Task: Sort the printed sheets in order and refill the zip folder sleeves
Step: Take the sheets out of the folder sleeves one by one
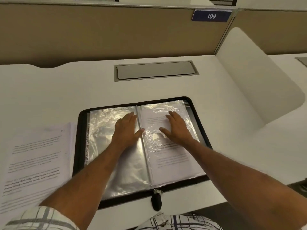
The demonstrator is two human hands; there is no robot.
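A black zip folder (80, 146) lies open on the white desk in front of me. Its left clear sleeve (103, 146) looks empty and shiny. The right sleeve (172, 161) has a printed sheet inside. My left hand (127, 128) presses flat on the left sleeve beside the spine, fingers straight. On the filled right sleeve my right hand (177, 128) lies flat with fingers spread. A stack of printed sheets (34, 163) rests on the desk to the left of the folder. The zip pull (157, 199) hangs at the folder's near edge.
A grey cable hatch (155, 70) is set into the desk behind the folder. A tan partition with a blue "109" plate (211, 16) stands at the back. A white side divider (252, 77) rises on the right.
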